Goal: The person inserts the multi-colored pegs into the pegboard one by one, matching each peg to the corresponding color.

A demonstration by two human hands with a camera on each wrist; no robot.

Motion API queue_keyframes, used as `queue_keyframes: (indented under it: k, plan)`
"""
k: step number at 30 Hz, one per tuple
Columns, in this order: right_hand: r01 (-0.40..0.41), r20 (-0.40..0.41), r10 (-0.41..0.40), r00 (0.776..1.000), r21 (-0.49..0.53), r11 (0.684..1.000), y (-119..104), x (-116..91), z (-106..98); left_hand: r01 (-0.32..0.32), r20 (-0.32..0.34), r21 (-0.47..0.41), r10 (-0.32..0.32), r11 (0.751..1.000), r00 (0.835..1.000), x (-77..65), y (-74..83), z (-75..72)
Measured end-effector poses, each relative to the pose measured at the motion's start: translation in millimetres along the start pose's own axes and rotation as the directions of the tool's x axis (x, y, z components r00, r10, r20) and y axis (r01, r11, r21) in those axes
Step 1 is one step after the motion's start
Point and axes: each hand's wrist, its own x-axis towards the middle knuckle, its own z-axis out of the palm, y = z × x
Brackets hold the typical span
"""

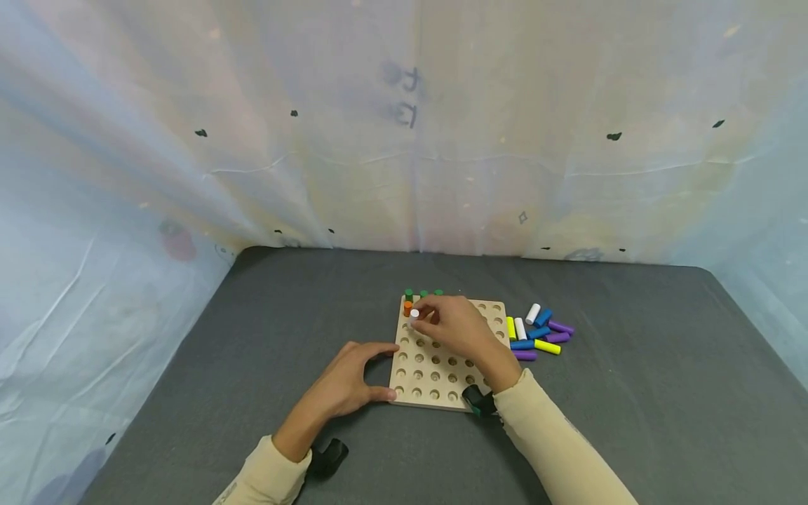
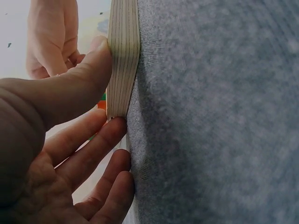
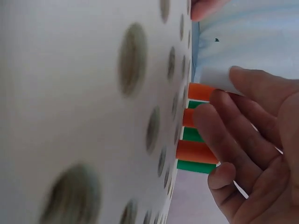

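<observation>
A pale wooden pegboard with rows of round holes lies on the grey cloth. My left hand rests along its left edge, thumb near the front corner and fingertips farther back; the left wrist view shows them against the layered side. Over the board's back left part, my right hand pinches a white peg between thumb and fingers. Green pegs stand in the back row, with orange pegs in front of them. The right hand hides part of these rows in the head view.
Loose pegs lie at the board's right side: yellow, white, blue and purple. Behind the grey table hangs a pale curtain, which also closes off the sides.
</observation>
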Motion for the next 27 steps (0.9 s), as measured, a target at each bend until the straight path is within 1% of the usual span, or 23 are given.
queue_keyframes:
  k: [13, 22, 27]
  plan:
    - [0.006, 0.026, -0.003, 1.000, -0.108, 0.994, -7.0, 8.7, 2.7, 0.008, -0.010, 0.004, -0.008, 1.000, 1.000, -0.1, 1.3, 0.1]
    - [0.003, 0.042, 0.003, 0.999, -0.131, 0.991, -9.9, 14.1, 5.4, 0.004, -0.009, 0.015, -0.004, 1.000, 1.000, 0.2, 1.7, -0.1]
    - [-0.004, 0.052, 0.010, 0.999, -0.118, 0.993, -10.0, 15.1, 5.5, -0.002, -0.008, 0.007, 0.002, 1.000, 1.000, 0.8, 1.3, 0.2]
